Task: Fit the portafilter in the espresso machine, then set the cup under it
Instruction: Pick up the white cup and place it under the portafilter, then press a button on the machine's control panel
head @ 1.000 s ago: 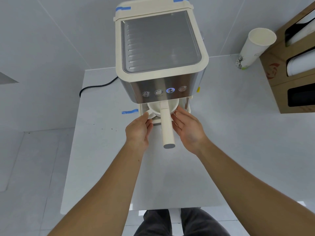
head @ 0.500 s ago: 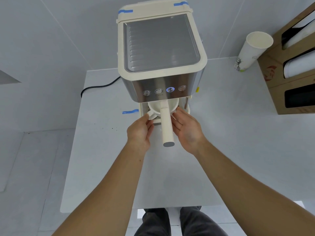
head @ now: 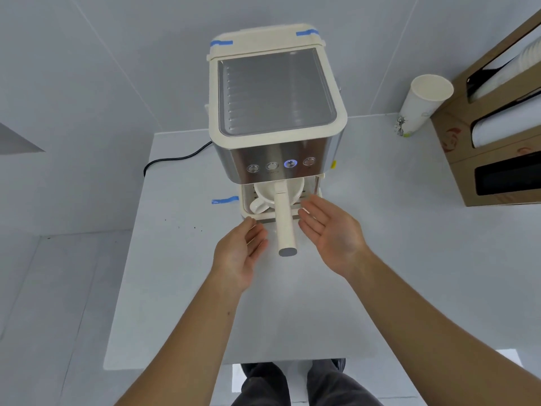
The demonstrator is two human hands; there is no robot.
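A cream and steel espresso machine (head: 275, 118) stands at the back of the white table (head: 181, 303). The portafilter (head: 285, 221) sits in the machine's head, its cream handle pointing straight toward me. Beneath it a cream cup (head: 265, 196) rests on the drip tray, its handle turned to the left. My left hand (head: 241, 253) hovers open just left of the portafilter handle, touching nothing. To the handle's right my right hand (head: 330, 230) is open too, palm facing inward, holding nothing.
A tall paper cup (head: 421, 104) stands at the back right beside a cardboard dispenser (head: 497, 136) of cups and lids. A black power cord (head: 172, 161) runs off the table's left rear. Blue tape (head: 224, 200) marks the table left of the machine.
Both hands have let go of the cup and drawn back toward me, opening on either side of the portafilter handle. The cup stays on the drip tray.
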